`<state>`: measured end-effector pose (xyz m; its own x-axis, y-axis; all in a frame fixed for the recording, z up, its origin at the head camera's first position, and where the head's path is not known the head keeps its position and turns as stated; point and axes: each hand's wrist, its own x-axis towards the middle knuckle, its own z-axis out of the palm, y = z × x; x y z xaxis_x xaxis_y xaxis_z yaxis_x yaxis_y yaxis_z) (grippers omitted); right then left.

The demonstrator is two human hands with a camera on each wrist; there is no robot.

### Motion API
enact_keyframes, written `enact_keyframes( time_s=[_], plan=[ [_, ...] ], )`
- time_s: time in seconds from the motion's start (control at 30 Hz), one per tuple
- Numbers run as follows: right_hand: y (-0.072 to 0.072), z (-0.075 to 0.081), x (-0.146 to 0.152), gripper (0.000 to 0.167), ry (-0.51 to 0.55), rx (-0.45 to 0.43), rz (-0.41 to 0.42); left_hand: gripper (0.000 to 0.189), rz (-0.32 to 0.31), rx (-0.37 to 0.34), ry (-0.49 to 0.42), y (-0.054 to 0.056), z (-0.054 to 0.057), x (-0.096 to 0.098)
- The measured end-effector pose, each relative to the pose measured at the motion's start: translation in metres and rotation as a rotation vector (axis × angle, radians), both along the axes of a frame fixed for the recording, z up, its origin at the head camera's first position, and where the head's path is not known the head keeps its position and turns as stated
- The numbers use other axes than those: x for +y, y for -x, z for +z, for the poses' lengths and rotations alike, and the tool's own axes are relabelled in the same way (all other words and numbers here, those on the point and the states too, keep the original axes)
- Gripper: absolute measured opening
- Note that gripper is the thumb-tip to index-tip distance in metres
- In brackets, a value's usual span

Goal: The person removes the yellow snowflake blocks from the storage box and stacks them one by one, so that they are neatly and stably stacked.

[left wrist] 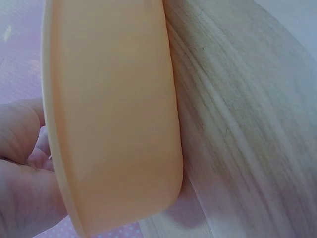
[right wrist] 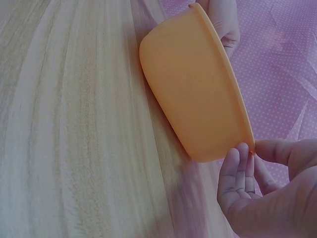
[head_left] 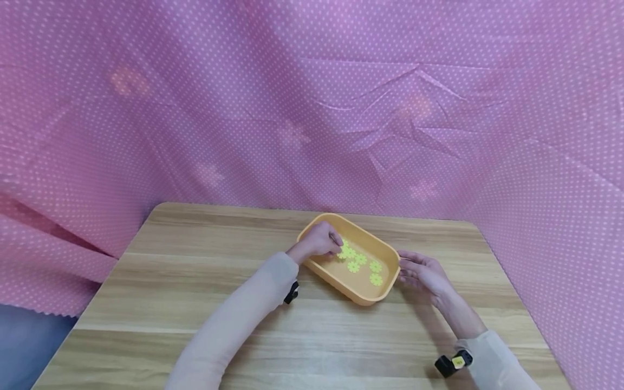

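Note:
A yellow-orange rectangular tub with rounded corners stands on the table, with several small yellow flower-shaped pieces on its floor. My left hand reaches over the near left rim into the tub. Its fingers bend down beside the flowers at the left of the group. In the left wrist view the tub's wall hides the fingertips, so whether they pinch a flower is not visible. At the tub's right end, my right hand holds the rim, its fingers against the outer wall in the right wrist view.
The tub stands near the back edge of a wood-grain table. A pink dotted curtain hangs behind and along both sides. Black wrist cameras sit at the left cuff and the right cuff.

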<state>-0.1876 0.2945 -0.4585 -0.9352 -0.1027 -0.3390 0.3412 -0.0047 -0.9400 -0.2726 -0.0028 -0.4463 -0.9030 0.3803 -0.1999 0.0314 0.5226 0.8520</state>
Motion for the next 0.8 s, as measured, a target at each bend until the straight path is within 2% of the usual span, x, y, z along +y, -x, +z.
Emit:
enact_keyframes(
  time_s=[0.3, 0.57, 0.8],
  plan=[
    [-0.001, -0.001, 0.001, 0.058, 0.000, -0.001, -0.001, 0.014, 0.012, -0.001, -0.044, -0.006, 0.005, -0.004],
    [-0.004, 0.000, 0.000, 0.057, -0.004, 0.005, -0.002, 0.020, -0.026, 0.000, -0.086, -0.008, 0.012, -0.012],
    [-0.003, -0.001, 0.001, 0.057, 0.005, 0.007, -0.004, 0.022, -0.033, -0.004, -0.124, -0.011, 0.018, -0.021]
  ],
)
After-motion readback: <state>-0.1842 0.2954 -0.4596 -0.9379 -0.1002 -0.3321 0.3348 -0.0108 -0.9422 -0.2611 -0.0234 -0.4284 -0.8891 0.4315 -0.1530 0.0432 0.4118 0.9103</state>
